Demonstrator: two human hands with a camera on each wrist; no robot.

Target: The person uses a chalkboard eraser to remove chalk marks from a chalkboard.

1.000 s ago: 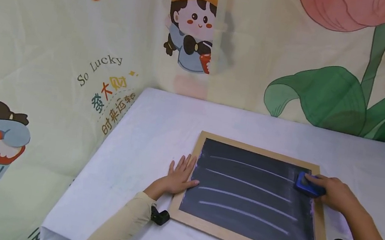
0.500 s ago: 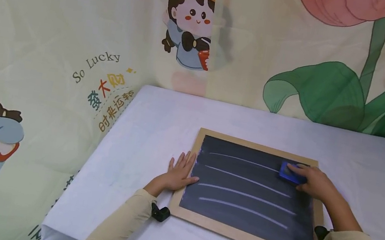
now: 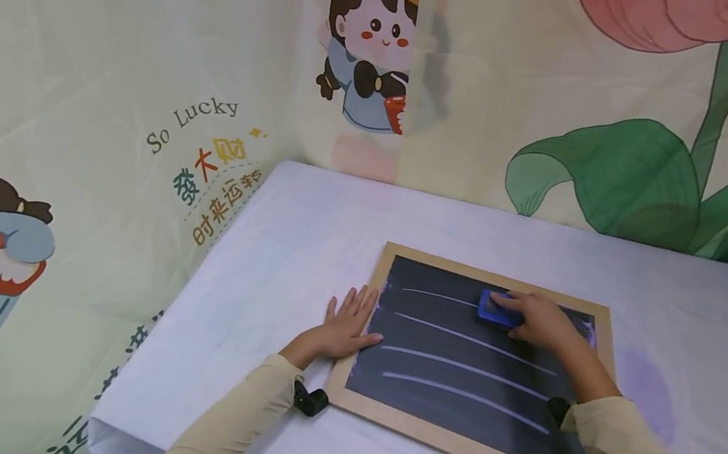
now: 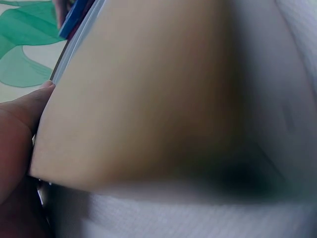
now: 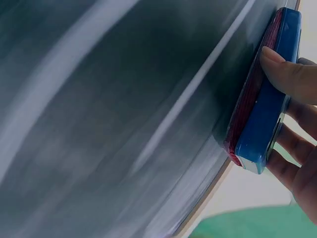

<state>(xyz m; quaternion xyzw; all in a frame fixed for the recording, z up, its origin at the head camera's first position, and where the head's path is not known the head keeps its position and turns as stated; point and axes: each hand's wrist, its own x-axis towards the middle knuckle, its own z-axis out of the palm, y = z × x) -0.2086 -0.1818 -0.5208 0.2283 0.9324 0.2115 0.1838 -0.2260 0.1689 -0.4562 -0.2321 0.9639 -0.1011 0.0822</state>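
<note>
A wood-framed blackboard [image 3: 448,415] lies on the white-covered table, with several pale chalk lines drawn across it. My right hand [image 3: 542,320] grips a blue blackboard eraser [image 3: 492,308] near the top edge, over the uppermost line. The right wrist view shows the thumb on one side of the eraser [image 5: 265,119] and the fingers on the other, its dark red felt face against the board. My left hand [image 3: 344,327] rests flat with fingers spread on the left side of the wooden frame [image 3: 350,372], thumb reaching onto the black surface.
White cloth covers the table [image 3: 307,226]. Behind and to the left hang printed curtains [image 3: 465,132] with cartoon figures and a large flower. A faint purple patch [image 3: 648,391] marks the cloth right of the board.
My right hand has slid the eraser leftward along the top line, and the line's right-hand part is gone from behind it. The left hand stays on the frame.
</note>
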